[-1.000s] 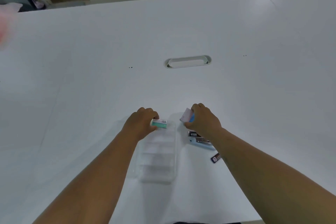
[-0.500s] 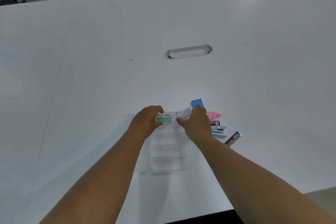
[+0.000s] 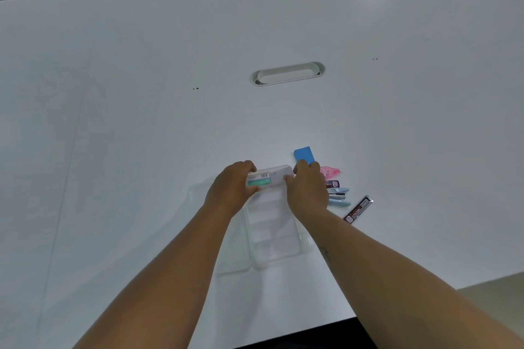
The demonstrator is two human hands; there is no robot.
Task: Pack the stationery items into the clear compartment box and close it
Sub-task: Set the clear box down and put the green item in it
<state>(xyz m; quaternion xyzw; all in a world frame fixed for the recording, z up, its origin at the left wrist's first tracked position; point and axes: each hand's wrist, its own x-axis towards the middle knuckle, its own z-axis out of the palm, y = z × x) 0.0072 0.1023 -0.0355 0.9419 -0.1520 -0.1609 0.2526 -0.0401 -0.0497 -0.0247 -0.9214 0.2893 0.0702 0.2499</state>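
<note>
Both hands, left hand [image 3: 231, 190] and right hand [image 3: 307, 190], pinch a white pack [image 3: 268, 178] by its ends over the far end of the open clear box [image 3: 273, 232] on the surface [image 3: 141, 122]. Best to level it, align with one compartment, then lower; other items wait just right.

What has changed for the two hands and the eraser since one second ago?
The right hand has let go of the blue eraser, which now lies on the table, and has moved left onto the packet. The left hand still holds the packet over the box.
</note>
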